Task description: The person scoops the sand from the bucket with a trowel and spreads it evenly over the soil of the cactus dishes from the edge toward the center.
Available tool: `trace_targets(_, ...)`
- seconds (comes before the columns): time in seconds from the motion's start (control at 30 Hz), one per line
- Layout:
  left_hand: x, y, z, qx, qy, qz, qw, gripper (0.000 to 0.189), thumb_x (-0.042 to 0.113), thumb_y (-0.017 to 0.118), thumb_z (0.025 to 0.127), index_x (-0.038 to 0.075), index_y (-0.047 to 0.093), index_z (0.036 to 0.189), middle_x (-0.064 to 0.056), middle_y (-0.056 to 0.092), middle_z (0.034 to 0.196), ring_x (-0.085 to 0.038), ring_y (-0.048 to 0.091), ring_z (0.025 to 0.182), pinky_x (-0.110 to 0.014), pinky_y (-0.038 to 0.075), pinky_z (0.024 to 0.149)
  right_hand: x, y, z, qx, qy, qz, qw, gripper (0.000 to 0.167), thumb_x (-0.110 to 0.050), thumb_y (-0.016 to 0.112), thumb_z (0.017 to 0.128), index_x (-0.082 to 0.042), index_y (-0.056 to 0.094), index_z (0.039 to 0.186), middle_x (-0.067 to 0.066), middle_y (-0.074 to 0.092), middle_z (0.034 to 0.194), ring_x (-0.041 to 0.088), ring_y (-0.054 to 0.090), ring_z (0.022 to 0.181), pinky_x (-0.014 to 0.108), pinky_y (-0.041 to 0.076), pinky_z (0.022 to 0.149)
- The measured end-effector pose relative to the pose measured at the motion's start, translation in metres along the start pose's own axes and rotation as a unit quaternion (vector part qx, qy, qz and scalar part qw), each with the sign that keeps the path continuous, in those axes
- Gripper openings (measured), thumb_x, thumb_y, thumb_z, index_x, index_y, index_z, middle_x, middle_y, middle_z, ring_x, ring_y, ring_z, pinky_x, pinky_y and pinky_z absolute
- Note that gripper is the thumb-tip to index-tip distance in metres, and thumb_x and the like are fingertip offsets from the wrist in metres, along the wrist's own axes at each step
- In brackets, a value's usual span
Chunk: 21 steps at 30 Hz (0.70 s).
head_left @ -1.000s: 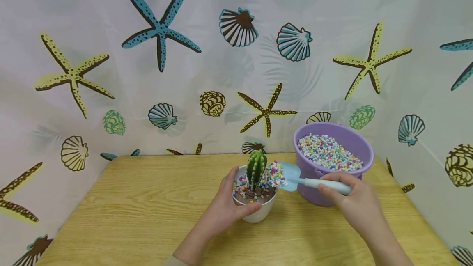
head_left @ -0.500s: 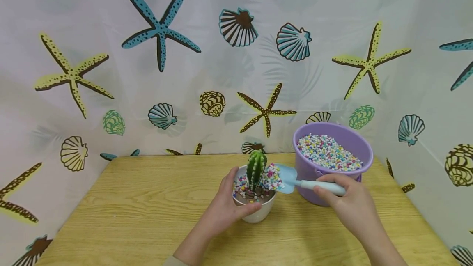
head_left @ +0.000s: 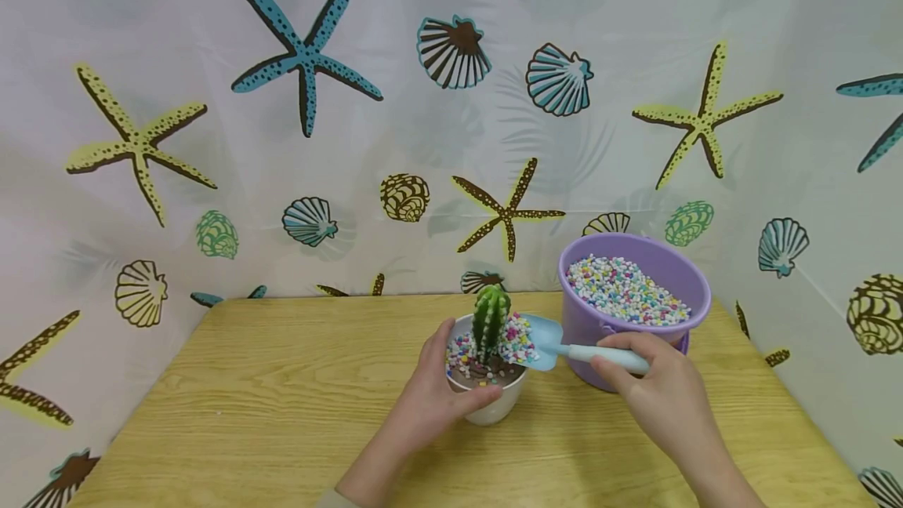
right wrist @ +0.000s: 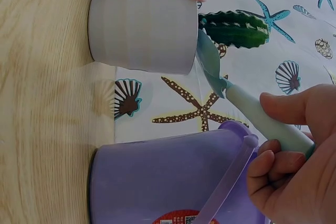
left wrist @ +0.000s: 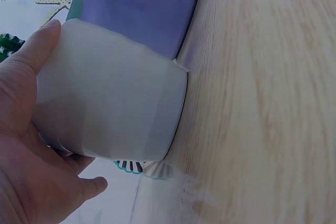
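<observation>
My left hand (head_left: 433, 390) grips a white pot (left wrist: 113, 90) from its left side, thumb across the front. A green cactus (head_left: 490, 320) stands upright in it, amid brown soil partly covered with small coloured pebbles (head_left: 462, 355). With curled fingers my right hand (head_left: 659, 382) holds the pale handle of a light blue trowel (right wrist: 210, 61). The trowel's blade is tilted over the pot's right rim and bears pink, white, yellow and blue pebbles. In the right wrist view the blade's tip is hidden behind the rim.
A purple bucket (head_left: 592, 355) full of the same pebbles stands at the right, just behind the trowel; its handle (right wrist: 226, 182) hangs down the side. All rest on a wooden table (head_left: 282, 398). A curtain (head_left: 353, 139) printed with starfish and shells encloses the back and sides.
My right hand has moved the trowel leftward, so its blade now reaches over the pot's rim close to the cactus. My left hand still holds the pot in place.
</observation>
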State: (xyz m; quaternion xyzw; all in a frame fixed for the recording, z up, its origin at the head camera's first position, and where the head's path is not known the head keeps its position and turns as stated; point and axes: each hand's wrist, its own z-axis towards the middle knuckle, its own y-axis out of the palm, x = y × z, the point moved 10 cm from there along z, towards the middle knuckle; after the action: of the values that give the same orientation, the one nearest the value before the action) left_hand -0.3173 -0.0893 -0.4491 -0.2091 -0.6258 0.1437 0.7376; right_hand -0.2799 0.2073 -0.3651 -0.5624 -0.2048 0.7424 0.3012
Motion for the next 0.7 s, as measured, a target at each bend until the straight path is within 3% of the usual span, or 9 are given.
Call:
trace_targets(0.3,0.0037,0.0022,-0.0011,0.01,0.001,-0.013,0.9999,0.128,0.048,0.098,0.084,0.008,0.019,0.176,-0.028,0.028,0.174,-0.051,0.041,0.152,-0.067,0.035,0.124,-0.0101,-0.0023,-0.0019,0.025,-0.033,-0.023,0.9989,0.02,-0.024,0.09,0.096,-0.017,0.083,0.114,0.0,0.078,0.107,0.018,0.066,0.086,0.039,0.053,0.075)
trace_targets(0.7,0.0018,-0.0006,-0.0006,-0.029,-0.013,-0.018,0.9993,0.129,0.045,0.098,0.085,0.008,0.017,0.177,-0.029,0.024,0.176,-0.053,0.034,0.156,-0.07,0.032,0.124,-0.0095,-0.0023,-0.0029,0.033,-0.036,-0.044,0.9979,0.023,-0.026,0.09,0.096,-0.017,0.083,0.116,0.001,0.078,0.109,0.019,0.066,0.087,0.041,0.052,0.076)
